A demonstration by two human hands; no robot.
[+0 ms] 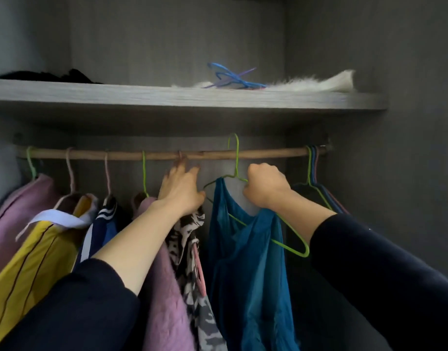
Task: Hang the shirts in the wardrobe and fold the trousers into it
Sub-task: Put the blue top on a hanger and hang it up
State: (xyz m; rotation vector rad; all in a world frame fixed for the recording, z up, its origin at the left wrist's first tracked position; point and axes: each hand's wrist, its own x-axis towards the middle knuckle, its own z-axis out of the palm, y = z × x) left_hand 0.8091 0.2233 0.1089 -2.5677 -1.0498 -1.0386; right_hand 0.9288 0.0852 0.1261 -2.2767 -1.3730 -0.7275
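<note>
- Head view: open grey wardrobe (pixel 369 59), with a wooden rod (pixel 268 153) running left to right under a grey shelf (pixel 142 96).
- Right hand (pixel 266 190): clenched in a fist around the right shoulder of a green wire hanger (pixel 291 245), with teal fabric bunched in the same grip.
- Green wire hanger: tilted, right arm sloping down and nearer. The hook crosses the rod right of its middle, and its top stands above the rod, not seated on it.
- Teal shirt (pixel 243 249): draped on the green wire hanger, hanging below the rod between the zebra-print garment (pixel 190 239) and the bunch of bare hangers (pixel 315 171) at the rod's right end.
- Left hand (pixel 181 190): fingers extended upward, thumb spread to the right. The fingertips reach a hanger hook at the rod, just left of the teal shirt.
- Zebra-print garment: hangs directly below the left hand on a pink hanger (pixel 200 272).
- Already hung, left of the left arm, from left to right: a pink garment (pixel 12 214), a yellow striped shirt (pixel 40 252), a navy top with white stripes (pixel 104 221), a mauve fuzzy sweater (pixel 164 295).
- Shelf contents: a dark item (pixel 45 75) at the left, loose blue hangers (pixel 230 77) near the middle, lying on a white fluffy item (pixel 314 82).
- Both forearms: bare, with dark sleeves (pixel 369 262) pushed back.
</note>
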